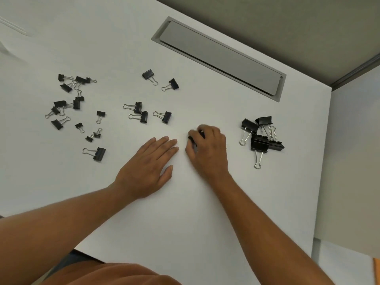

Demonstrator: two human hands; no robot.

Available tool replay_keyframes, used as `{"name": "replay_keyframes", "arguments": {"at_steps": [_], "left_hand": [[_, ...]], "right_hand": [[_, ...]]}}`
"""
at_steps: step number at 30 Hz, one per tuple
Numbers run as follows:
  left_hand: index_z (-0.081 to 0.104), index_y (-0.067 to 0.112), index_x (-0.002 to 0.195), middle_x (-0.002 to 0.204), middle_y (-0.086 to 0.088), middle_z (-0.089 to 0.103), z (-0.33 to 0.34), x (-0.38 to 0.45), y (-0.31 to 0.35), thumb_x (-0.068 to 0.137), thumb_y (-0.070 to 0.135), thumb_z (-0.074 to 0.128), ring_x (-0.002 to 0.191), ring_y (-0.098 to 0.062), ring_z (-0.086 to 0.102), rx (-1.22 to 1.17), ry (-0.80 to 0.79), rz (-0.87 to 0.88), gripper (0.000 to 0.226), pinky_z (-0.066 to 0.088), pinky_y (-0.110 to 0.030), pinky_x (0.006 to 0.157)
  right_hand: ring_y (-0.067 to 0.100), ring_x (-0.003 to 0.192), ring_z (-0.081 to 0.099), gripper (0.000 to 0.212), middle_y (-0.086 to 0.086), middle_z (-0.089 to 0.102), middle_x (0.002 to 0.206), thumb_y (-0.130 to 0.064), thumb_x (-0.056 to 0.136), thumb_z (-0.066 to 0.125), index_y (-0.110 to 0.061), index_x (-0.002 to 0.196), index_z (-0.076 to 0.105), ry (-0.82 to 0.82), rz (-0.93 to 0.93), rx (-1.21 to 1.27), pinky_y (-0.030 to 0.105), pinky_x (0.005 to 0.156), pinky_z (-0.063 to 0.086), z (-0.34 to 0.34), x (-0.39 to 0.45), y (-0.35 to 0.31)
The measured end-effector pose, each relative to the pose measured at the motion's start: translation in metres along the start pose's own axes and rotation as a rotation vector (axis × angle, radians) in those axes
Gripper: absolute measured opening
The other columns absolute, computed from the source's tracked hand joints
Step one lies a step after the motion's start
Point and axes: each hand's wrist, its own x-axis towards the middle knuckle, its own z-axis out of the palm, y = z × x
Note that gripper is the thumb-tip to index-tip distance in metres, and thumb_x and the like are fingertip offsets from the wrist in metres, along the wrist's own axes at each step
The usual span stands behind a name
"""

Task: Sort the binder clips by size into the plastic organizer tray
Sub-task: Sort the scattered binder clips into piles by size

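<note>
1. The right hand curls over a black binder clip on the tabletop.
2. The left hand lies flat, holding nothing.
3. Large clips lie just right of the right hand; no tray shows.

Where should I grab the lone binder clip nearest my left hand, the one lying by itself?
Pinch the binder clip across its black body from above, fingers on its two sloped faces. It lies flat, wire handles pointing left, so the left hand likely reaches the body first from the right.
</note>
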Motion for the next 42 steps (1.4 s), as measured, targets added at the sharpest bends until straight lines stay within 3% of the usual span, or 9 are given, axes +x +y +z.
{"name": "replay_keyframes", "arguments": {"at_steps": [11,16,19,25,28,30,34,38,42], "left_hand": [[0.051,0.013,0.152,0.166,-0.002,0.039,0.001,0.000,-0.001,0.105,0.036,0.047,0.157,-0.022,0.031,-0.042,0.023,-0.009,0.052,0.025,-0.046,0.128],[0.052,0.014,0.152,0.166,-0.003,0.040,-0.002,0.000,0.001,0.105,0.036,0.046,0.156,-0.023,0.032,-0.044,0.022,-0.004,0.052,0.025,-0.046,0.128],[0.051,0.014,0.152,0.166,-0.003,0.039,-0.003,0.001,0.001,0.105,0.037,0.046,0.156,-0.023,0.032,-0.040,0.004,-0.005,0.053,0.024,-0.045,0.128],[0.050,0.012,0.151,0.163,-0.006,0.043,-0.007,0.000,0.002,0.104,0.037,0.044,0.155,-0.025,0.034,-0.020,0.004,0.009,0.054,0.025,-0.046,0.127],[0.061,0.007,0.135,0.145,-0.011,0.056,-0.009,0.000,0.002,0.102,0.029,0.048,0.144,-0.028,0.046,-0.073,0.053,0.026,0.042,0.031,-0.046,0.123],[0.068,0.004,0.118,0.126,-0.012,0.062,-0.008,0.001,-0.002,0.098,0.016,0.054,0.125,-0.030,0.057,-0.190,0.151,-0.007,0.027,0.043,-0.044,0.112],[0.074,0.012,0.103,0.103,-0.004,0.061,-0.014,-0.001,-0.015,0.088,0.002,0.065,0.098,-0.024,0.058,-0.355,0.353,-0.190,0.021,0.050,-0.040,0.085],[0.069,0.022,0.112,0.115,-0.002,0.060,-0.042,0.017,-0.049,0.081,0.001,0.061,0.107,-0.026,0.052,-0.219,0.364,-0.375,0.039,0.039,-0.040,0.086],[0.057,0.023,0.136,0.133,-0.002,0.058,-0.064,0.040,-0.107,0.082,0.001,0.058,0.117,-0.029,0.051,-0.170,0.147,-0.421,0.058,0.035,-0.043,0.093]], "right_hand": [[0.031,0.091,0.058,0.023,0.003,0.065,0.103,-0.029,0.094,0.052,-0.020,0.106,0.070,0.085,0.273,-0.179,0.042,0.073,0.043,0.030,0.112,0.050],[0.032,0.125,0.057,0.036,0.001,0.064,0.133,-0.041,0.096,0.056,-0.024,0.126,0.066,0.126,0.259,-0.186,0.051,0.102,0.041,0.030,0.106,0.051],[0.035,0.138,0.048,0.030,0.002,0.060,0.141,-0.037,0.101,0.057,-0.022,0.124,0.068,0.189,0.112,-0.126,0.055,0.111,0.033,0.026,0.103,0.047],[0.036,0.120,0.058,0.019,0.009,0.066,0.126,-0.017,0.097,0.065,-0.016,0.112,0.075,0.196,-0.112,0.045,0.053,0.103,0.039,0.019,0.049,-0.015],[0.028,0.124,0.056,0.028,0.011,0.060,0.136,-0.011,0.100,0.063,-0.011,0.126,0.070,0.044,-0.077,0.306,0.034,0.109,0.044,0.022,0.031,-0.050],[0.018,0.133,0.048,0.040,0.004,0.054,0.148,-0.017,0.103,0.062,-0.016,0.143,0.059,-0.072,0.062,0.427,0.016,0.112,0.033,0.022,0.035,-0.062],[0.017,0.120,0.048,0.044,-0.007,0.064,0.133,-0.026,0.096,0.072,-0.020,0.139,0.061,-0.166,0.166,0.439,0.034,0.105,0.045,0.028,0.052,-0.071],[0.017,0.111,0.053,0.032,-0.007,0.068,0.120,-0.018,0.093,0.074,-0.018,0.124,0.068,-0.132,0.293,0.491,0.038,0.097,0.048,0.029,0.043,-0.093],[0.015,0.114,0.055,0.042,-0.008,0.067,0.121,-0.017,0.091,0.076,-0.020,0.131,0.064,-0.139,0.337,0.529,0.037,0.103,0.047,0.027,0.031,-0.118]]}}
